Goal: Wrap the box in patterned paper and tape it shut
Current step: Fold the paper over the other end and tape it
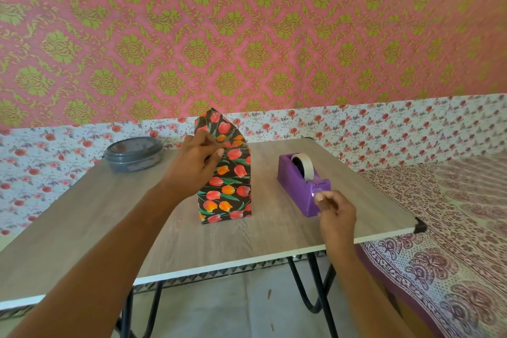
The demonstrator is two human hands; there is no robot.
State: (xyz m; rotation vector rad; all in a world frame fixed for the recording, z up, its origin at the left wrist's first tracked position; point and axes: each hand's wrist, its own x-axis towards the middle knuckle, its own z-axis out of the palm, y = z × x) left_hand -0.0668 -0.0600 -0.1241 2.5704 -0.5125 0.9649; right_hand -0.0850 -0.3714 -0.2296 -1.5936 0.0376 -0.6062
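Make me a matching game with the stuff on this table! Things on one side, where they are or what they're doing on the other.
Things:
1. wrapped box
2. tape dispenser
3. grey container
4. left hand

Places or states:
A. lidded, at the table's far left corner
B. purple, right of the box, right hand at its cutter end
C. standing upright mid-table, top flap pointing up
D. pinching the folded paper near the box's top

Pairs: 1-C, 2-B, 3-A, 4-D

From where I stand, no words, labels, brand names or numbers can be read anywhere, not on the tulip-patterned paper, the purple tape dispenser or the grey lidded container.
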